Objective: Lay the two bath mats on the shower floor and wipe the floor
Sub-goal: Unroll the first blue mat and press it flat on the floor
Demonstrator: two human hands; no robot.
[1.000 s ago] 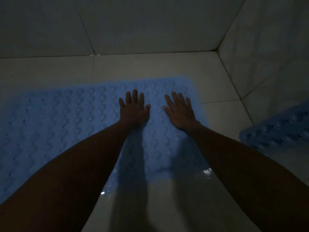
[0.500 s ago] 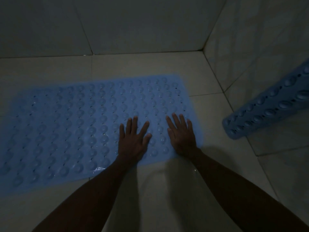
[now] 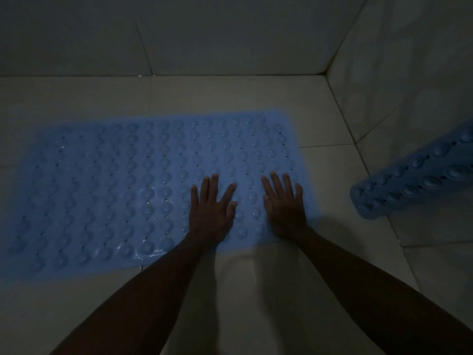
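Dim tiled shower floor [image 3: 230, 98], pale, poorly lit. First blue bath mat [image 3: 115, 190] flat across left and centre of frame, studded side up. Left hand [image 3: 211, 210] and right hand [image 3: 285, 208] palm-down on its lower right part, fingers spread, pressing. Second mat [image 3: 414, 180] at right edge, not flat, seemingly propped at the wall [image 3: 409, 73]. Judged: one mat laid, one left; no cloth visible, wiping apparently pending.
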